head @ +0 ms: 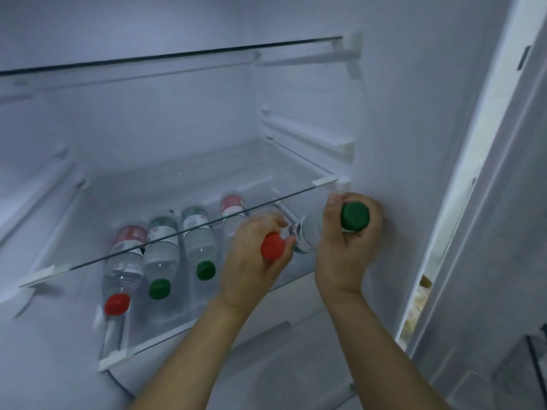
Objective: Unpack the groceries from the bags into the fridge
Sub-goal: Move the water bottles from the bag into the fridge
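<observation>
Inside the open fridge, three water bottles lie side by side on a lower glass shelf (165, 338), caps toward me: one with a red cap (117, 304) and two with green caps (159, 288) (205, 270). My left hand (251, 261) grips a fourth bottle by its neck, just behind its red cap (272, 246), lying on the same shelf. Gripped by my right hand (346, 247), a green-capped bottle (355, 216) hangs tilted at the shelf's right end, its label (306, 235) showing between my hands.
A glass shelf (189, 232) crosses just above the bottles, and another (177, 56) sits higher up. The fridge's right wall (414, 143) is close to my right hand. The door edge and gasket (461, 202) run down the right side.
</observation>
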Motion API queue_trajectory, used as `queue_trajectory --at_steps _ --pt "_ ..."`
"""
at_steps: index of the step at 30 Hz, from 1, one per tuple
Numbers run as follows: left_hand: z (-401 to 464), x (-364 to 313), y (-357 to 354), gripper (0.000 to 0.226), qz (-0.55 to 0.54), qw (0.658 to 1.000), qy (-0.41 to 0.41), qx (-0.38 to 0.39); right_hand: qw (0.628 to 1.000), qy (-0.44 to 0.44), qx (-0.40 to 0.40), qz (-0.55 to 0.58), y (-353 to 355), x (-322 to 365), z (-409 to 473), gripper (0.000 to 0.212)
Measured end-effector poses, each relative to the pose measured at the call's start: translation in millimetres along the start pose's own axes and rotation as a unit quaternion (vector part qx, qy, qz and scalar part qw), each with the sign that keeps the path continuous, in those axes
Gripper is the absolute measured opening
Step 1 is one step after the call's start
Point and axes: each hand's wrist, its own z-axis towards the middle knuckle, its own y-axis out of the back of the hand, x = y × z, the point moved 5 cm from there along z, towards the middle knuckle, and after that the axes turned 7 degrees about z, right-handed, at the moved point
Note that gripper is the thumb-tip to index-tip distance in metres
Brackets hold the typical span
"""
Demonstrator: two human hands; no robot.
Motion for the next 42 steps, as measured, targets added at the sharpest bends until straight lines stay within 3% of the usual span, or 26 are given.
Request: queue_trajectory --at_steps 4,9,17,23,26,30,34,42 --pt "-7.2 19.6 0.8 0.03 0.036 0.999 -0.019 0.024 0.998 -0.043 0.021 0.038 -6.8 -10.4 -8.4 0.013" --pt "-8.9 40.4 -0.8 0.028 0.094 0.993 -0.01 0.073 0.984 -0.139 0.102 0.034 -13.7 -34.7 -27.7 0.009" --pt "-23.8 65.3 -24.3 0.038 0.225 0.963 -0.063 0.134 0.954 -0.265 0.133 -0.042 -23.7 -78.0 -29.8 0.036" --pt "-29.4 69.7 -29.6 0.07 0.316 0.929 -0.017 0.19 0.925 -0.336 0.161 -0.076 -32.7 -119.8 -29.0 0.04" --pt "-30.6 73.4 -29.8 0.07 0.332 0.925 0.004 0.186 0.918 -0.342 0.171 -0.109 -32.2 -139.4 -33.4 0.033" --pt "-31.7 82.3 -25.0 0.083 0.38 0.908 0.059 0.165 0.908 -0.332 0.202 -0.159 -35.7 -146.9 -30.7 0.044" --pt "-32.5 88.8 -24.9 0.089 0.399 0.898 0.089 0.165 0.901 -0.3 0.235 -0.206 -40.8 -153.2 -26.0 0.042" --pt "-32.8 89.4 -21.2 0.078 0.357 0.915 0.089 0.168 0.892 -0.293 0.252 -0.234 -40.0 -165.1 -21.8 0.048"
